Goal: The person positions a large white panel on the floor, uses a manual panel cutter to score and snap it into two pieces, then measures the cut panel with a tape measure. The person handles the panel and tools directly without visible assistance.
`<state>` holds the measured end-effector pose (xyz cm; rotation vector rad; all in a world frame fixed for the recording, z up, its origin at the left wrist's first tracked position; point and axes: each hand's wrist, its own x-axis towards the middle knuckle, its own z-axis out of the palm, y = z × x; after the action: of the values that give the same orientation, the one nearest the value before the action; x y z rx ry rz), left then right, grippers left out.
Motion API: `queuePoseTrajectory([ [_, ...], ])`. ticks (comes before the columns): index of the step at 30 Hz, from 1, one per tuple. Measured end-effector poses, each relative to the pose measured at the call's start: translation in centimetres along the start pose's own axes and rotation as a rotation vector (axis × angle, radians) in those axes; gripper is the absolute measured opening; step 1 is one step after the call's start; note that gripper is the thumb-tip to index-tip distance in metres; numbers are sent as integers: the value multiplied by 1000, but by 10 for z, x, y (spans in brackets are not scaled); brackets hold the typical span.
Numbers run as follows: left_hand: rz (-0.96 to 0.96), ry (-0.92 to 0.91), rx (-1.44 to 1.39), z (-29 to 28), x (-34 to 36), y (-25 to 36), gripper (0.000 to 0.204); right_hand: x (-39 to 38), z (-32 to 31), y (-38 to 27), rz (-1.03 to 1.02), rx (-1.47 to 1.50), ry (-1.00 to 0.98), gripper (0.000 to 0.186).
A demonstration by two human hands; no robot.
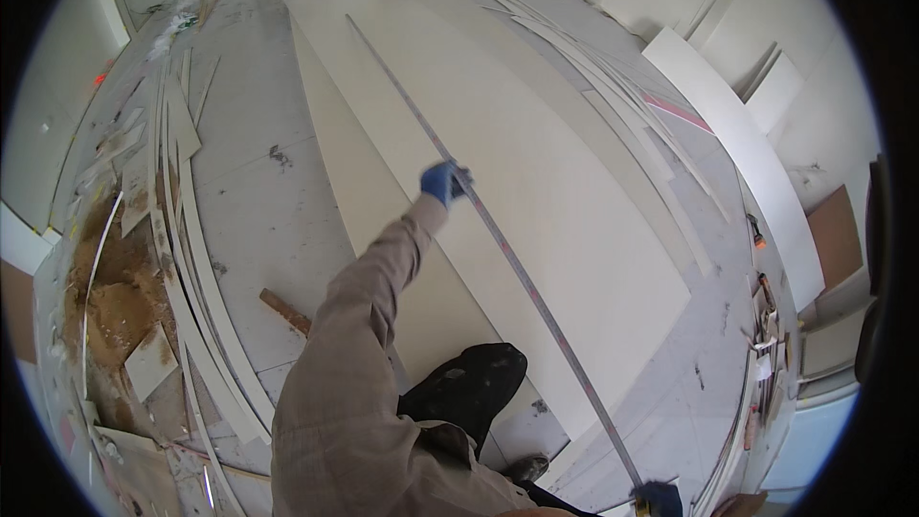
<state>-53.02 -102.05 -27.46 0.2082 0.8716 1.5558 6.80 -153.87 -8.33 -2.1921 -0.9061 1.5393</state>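
Observation:
A long metal tape measure blade (525, 280) runs diagonally over a large cream-white board (574, 230), which lies on another pale board (335, 134) that shows along its left side. My left hand (443, 182), in a blue glove, is closed around the blade at about mid-length. The blade's far end reaches toward the far left part of the board. At the lower edge my right hand (659, 500), in a dark glove, grips the near end of the tape measure; a bit of yellow shows there, and most of that hand's fingers are hidden.
My knee (474, 378) rests on the boards. Left are long white strips (182, 258), a brown dirt heap (124, 311) and a wooden piece (285, 312). More strips (613, 86) lie right, beside a long white panel (742, 148) at the wall and scattered tools (763, 321).

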Motion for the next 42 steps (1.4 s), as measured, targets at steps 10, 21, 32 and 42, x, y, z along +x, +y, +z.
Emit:
queuePoseTrajectory([
  [10, -3, -170, 145, 17, -54, -37, 19, 143, 124, -104, -349, 94, -202, 20],
  [21, 229, 69, 108, 3, 63, 67, 13, -5, 11, 38, -114, 134, 205, 16],
  [32, 234, 34, 163, -27, 83, 104, 19, 48, 69, -15, -213, -25, 124, 15],
  [42, 173, -13, 188, -38, 75, 84, 16, 111, 116, -69, -661, -200, 232, 20],
])
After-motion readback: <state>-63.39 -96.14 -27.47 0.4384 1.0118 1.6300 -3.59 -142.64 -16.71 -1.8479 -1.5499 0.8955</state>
